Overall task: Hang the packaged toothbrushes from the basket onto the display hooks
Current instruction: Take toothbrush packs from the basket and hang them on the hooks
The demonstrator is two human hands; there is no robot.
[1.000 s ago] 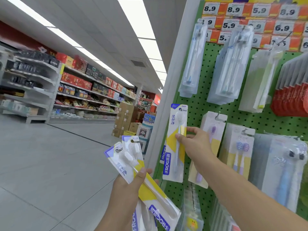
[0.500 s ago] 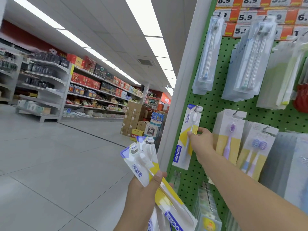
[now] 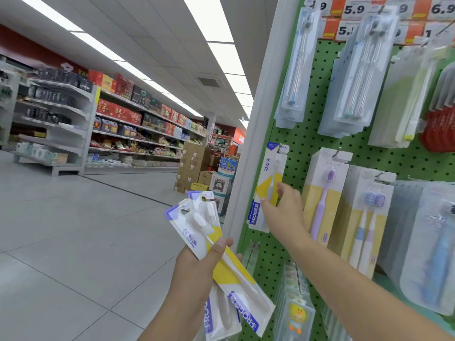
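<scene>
One toothbrush pack (image 3: 267, 188) hangs on a hook (image 3: 280, 149) at left edge of green pegboard (image 3: 305, 141). R hand (image 3: 283, 212) pinches its lower half w/ thumb + fingers. L hand (image 3: 197, 264) grips a fan of spare packs (image 3: 216, 257), thumb across the front, just beside the white post (image 3: 256, 119).

Grey tiled floor (image 3: 73, 230), stocked shelving (image 3: 118, 134), ceiling strip lights (image 3: 216, 45).
</scene>
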